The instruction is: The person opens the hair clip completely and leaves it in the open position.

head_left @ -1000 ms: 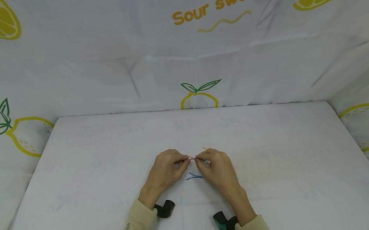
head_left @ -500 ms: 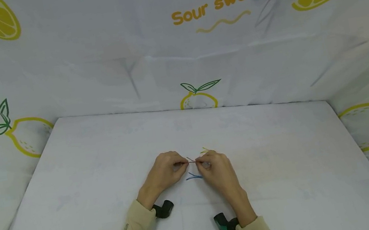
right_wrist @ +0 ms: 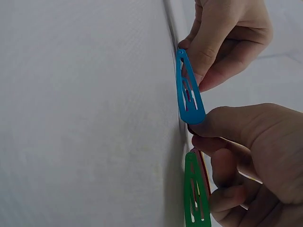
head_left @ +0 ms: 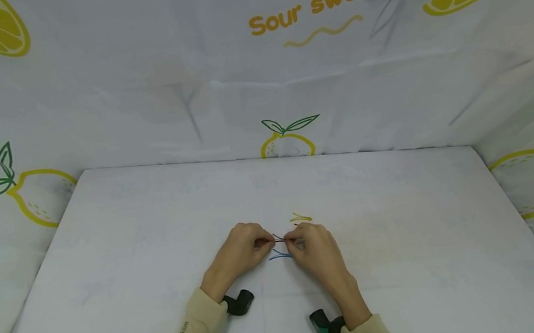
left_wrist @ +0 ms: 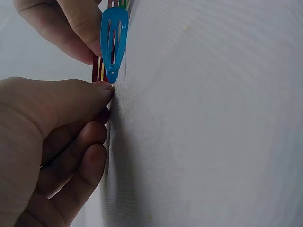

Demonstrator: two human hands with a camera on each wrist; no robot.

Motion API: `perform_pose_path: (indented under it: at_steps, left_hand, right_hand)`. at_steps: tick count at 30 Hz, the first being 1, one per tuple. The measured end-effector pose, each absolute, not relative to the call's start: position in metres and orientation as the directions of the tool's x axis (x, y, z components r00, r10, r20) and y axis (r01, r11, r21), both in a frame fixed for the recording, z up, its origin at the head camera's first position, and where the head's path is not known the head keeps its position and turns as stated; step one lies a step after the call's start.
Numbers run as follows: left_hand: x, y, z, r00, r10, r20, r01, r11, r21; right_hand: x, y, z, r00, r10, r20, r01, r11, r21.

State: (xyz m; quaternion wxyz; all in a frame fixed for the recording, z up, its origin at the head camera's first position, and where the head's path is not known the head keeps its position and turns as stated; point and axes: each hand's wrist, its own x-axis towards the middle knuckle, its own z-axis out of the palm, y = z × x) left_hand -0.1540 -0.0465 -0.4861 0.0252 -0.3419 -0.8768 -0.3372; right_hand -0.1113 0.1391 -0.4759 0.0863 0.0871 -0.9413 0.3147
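Near the middle of the table, my left hand [head_left: 240, 253] and right hand [head_left: 317, 249] hold a dark red snap hair clip [left_wrist: 95, 72] between them. The left thumb and fingers pinch one end, the right fingertips the other. Just in front of them lies an open-looking blue snap hair clip [head_left: 282, 256], which partly covers the red one in both wrist views. A yellow hair clip [head_left: 301, 219] lies beyond the right hand. A green hair clip [right_wrist: 189, 189] shows beside the right fingers in the right wrist view; a pinkish clip edge is partly hidden behind it.
A white cloth covers the table [head_left: 416, 236]. Behind it rises a white fabric backdrop [head_left: 138, 94] printed with lemons and lettering. Dark wrist devices sit at the left cuff [head_left: 240, 303] and the right cuff [head_left: 326, 324].
Both hands have moved slightly toward the person with the red hair clip between them. More of the yellow hair clip has come into view behind the right hand.
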Motion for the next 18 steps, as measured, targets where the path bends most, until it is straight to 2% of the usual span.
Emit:
perform_pose_path:
  at_steps: [12,18]
  left_hand:
    - [-0.1547,-0.0474,-0.4862,-0.772,0.587,0.245,0.602,0.551,0.578]
    - [-0.1519,-0.0506,-0.4843,-0.782,0.560,0.274,0.602,0.564,0.565]
  right_hand:
    - [-0.1116,0.1388,-0.4769,-0.972,-0.110,0.208,-0.211,0.800,-0.562]
    - [-0.1090,0.1392,-0.4741,-0.972,-0.106,0.211,-0.206,0.815,-0.541]
